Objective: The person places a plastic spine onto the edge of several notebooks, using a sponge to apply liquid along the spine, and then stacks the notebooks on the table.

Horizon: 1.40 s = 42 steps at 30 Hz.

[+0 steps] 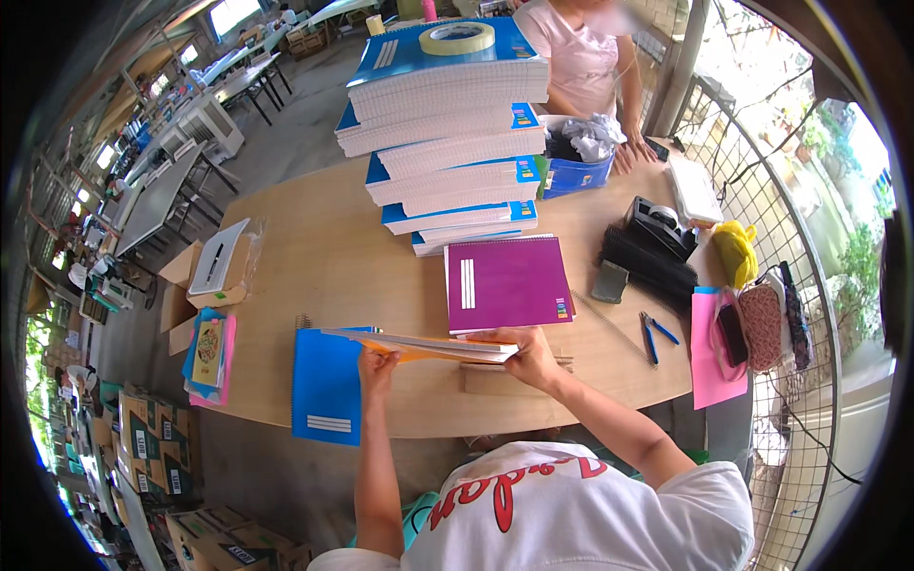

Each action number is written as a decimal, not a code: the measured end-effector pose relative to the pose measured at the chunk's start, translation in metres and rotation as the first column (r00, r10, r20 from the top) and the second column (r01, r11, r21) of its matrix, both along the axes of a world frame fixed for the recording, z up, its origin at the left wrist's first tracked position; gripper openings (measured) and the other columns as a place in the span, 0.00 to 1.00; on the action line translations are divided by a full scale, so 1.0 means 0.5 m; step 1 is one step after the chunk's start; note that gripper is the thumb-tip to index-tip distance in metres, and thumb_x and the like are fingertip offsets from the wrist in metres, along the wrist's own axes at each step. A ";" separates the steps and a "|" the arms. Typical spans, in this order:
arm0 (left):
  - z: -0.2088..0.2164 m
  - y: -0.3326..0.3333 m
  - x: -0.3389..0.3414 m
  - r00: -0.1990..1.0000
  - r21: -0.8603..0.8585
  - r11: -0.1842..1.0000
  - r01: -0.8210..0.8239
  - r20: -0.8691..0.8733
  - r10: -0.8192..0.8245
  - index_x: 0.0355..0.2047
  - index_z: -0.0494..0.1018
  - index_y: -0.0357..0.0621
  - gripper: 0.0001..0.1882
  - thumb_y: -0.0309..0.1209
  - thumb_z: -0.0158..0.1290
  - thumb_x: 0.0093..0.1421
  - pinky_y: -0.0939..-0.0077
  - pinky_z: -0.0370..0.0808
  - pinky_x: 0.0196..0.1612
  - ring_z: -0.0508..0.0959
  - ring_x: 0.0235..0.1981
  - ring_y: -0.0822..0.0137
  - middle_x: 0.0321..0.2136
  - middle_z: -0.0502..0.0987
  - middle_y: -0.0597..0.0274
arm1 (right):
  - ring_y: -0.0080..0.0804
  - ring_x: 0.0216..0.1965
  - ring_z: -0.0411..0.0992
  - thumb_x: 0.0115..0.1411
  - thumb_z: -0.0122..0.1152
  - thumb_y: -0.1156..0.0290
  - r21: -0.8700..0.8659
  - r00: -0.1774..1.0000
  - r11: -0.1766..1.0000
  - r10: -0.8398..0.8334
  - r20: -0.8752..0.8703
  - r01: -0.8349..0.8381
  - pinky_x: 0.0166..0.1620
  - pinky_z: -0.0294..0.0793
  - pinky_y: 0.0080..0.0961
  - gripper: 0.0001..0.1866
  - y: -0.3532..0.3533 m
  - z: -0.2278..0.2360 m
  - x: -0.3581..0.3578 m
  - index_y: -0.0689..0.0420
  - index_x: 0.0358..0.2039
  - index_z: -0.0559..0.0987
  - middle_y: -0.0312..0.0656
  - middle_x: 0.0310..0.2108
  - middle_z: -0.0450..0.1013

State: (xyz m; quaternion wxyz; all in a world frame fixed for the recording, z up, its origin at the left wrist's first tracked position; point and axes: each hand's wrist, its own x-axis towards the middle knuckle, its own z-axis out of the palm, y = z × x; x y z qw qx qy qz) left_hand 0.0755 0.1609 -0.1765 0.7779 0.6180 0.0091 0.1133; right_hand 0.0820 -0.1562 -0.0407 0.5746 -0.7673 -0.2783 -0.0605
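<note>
Both my hands hold a thin orange-covered notebook (419, 346) level above the wooden table (314, 257). My left hand (377, 363) grips its near left edge and my right hand (526, 357) grips its right end. Under its left part lies a blue spiral notebook (327, 388) near the table's front edge. Just beyond my right hand a purple notebook (506, 283) lies flat. Behind that rises a tall stack of blue notebooks (447, 143) with a roll of tape (458, 38) on top.
Across the table stands a person in a pink top (581, 57), hands by a blue box of crumpled paper (579, 157). On the right lie a black tape dispenser (660, 228), blue-handled pliers (653, 335), pink paper (709, 352) and a pouch (762, 325). A wire fence (809, 285) runs along the right; cardboard boxes (157, 447) sit lower left.
</note>
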 end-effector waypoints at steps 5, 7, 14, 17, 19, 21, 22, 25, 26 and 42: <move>-0.003 -0.003 -0.017 0.995 0.106 0.994 0.041 -0.099 -0.030 0.47 0.72 0.41 0.19 0.15 0.60 0.57 0.77 0.75 0.46 0.80 0.41 0.73 0.38 0.81 0.62 | 0.37 0.38 0.81 0.52 0.62 0.86 0.017 0.999 1.000 0.011 0.041 -0.012 0.41 0.79 0.30 0.21 -0.001 -0.043 -0.001 0.55 0.47 0.84 0.47 0.38 0.82; -0.018 -0.039 -0.025 0.988 0.073 0.995 0.071 -0.140 -0.060 0.48 0.72 0.42 0.19 0.16 0.60 0.57 0.77 0.75 0.47 0.80 0.42 0.72 0.39 0.82 0.60 | 0.35 0.40 0.81 0.52 0.66 0.83 -0.122 0.978 0.990 -0.091 -0.190 0.068 0.42 0.80 0.31 0.20 -0.038 -0.065 -0.022 0.55 0.47 0.83 0.47 0.37 0.81; -0.149 -0.182 -0.098 0.956 0.192 0.937 0.291 -0.094 -0.278 0.64 0.59 0.45 0.34 0.15 0.50 0.57 0.79 0.74 0.47 0.68 0.61 0.72 0.65 0.64 0.54 | 0.36 0.47 0.79 0.52 0.69 0.79 0.017 0.969 0.994 -0.099 -0.226 0.105 0.52 0.77 0.32 0.22 -0.200 -0.207 -0.082 0.57 0.50 0.81 0.45 0.45 0.80; -0.095 -0.252 -0.123 0.987 0.459 0.877 -0.143 0.001 0.160 0.69 0.50 0.48 0.41 0.20 0.53 0.56 0.64 0.63 0.59 0.60 0.66 0.63 0.68 0.53 0.46 | 0.34 0.45 0.79 0.50 0.72 0.74 -0.090 0.966 0.995 -0.070 -0.247 0.049 0.51 0.77 0.31 0.22 -0.255 -0.291 -0.062 0.56 0.48 0.82 0.43 0.44 0.81; 0.127 -0.362 -0.146 0.844 0.493 0.700 -0.517 0.431 0.320 0.70 0.52 0.49 0.42 0.24 0.56 0.57 0.52 0.55 0.65 0.57 0.68 0.59 0.68 0.51 0.41 | 0.34 0.43 0.79 0.49 0.73 0.72 -0.071 0.914 0.995 -0.099 -0.393 0.077 0.49 0.78 0.32 0.22 -0.308 -0.338 -0.044 0.56 0.47 0.82 0.44 0.42 0.81; 0.261 -0.423 -0.172 0.811 0.644 0.542 -0.540 0.570 0.131 0.69 0.57 0.49 0.39 0.28 0.59 0.57 0.42 0.49 0.68 0.58 0.68 0.56 0.66 0.54 0.41 | 0.35 0.41 0.79 0.49 0.73 0.72 0.052 0.929 0.997 -0.029 -0.368 0.051 0.47 0.78 0.31 0.21 -0.280 -0.327 -0.027 0.56 0.45 0.82 0.45 0.40 0.81; 0.286 -0.455 -0.162 0.849 0.762 0.453 -0.462 0.528 -0.023 0.67 0.61 0.49 0.36 0.30 0.60 0.58 0.39 0.48 0.68 0.61 0.66 0.57 0.63 0.58 0.43 | 0.36 0.41 0.79 0.48 0.74 0.72 -0.050 0.954 0.999 -0.022 -0.300 0.007 0.47 0.78 0.32 0.22 -0.286 -0.331 -0.025 0.56 0.46 0.82 0.45 0.41 0.81; 0.257 -0.510 -0.083 0.900 0.940 0.175 -0.293 0.333 -0.281 0.60 0.71 0.50 0.28 0.29 0.58 0.57 0.39 0.48 0.68 0.71 0.56 0.60 0.51 0.73 0.54 | 0.38 0.40 0.78 0.48 0.75 0.70 -0.085 0.949 0.992 0.065 -0.310 -0.095 0.46 0.78 0.33 0.23 -0.340 -0.298 0.005 0.57 0.45 0.81 0.45 0.39 0.81; 0.252 -0.515 -0.070 0.896 0.936 0.177 -0.304 0.344 -0.280 0.60 0.71 0.50 0.28 0.29 0.58 0.57 0.39 0.48 0.68 0.71 0.56 0.60 0.51 0.73 0.54 | 0.41 0.38 0.78 0.48 0.75 0.69 -0.173 0.962 0.982 -0.120 -0.246 0.078 0.45 0.78 0.35 0.22 -0.386 -0.273 0.024 0.57 0.44 0.80 0.46 0.39 0.79; 0.238 -0.660 -0.050 0.904 0.891 0.227 -0.394 0.421 -0.082 0.35 0.73 0.53 0.18 0.49 0.62 0.54 0.59 0.59 0.49 0.74 0.42 0.62 0.32 0.76 0.68 | 0.38 0.27 0.74 0.58 0.57 0.84 -0.206 0.958 0.936 -0.275 0.082 0.286 0.32 0.74 0.30 0.22 -0.453 -0.049 0.018 0.56 0.54 0.78 0.46 0.28 0.74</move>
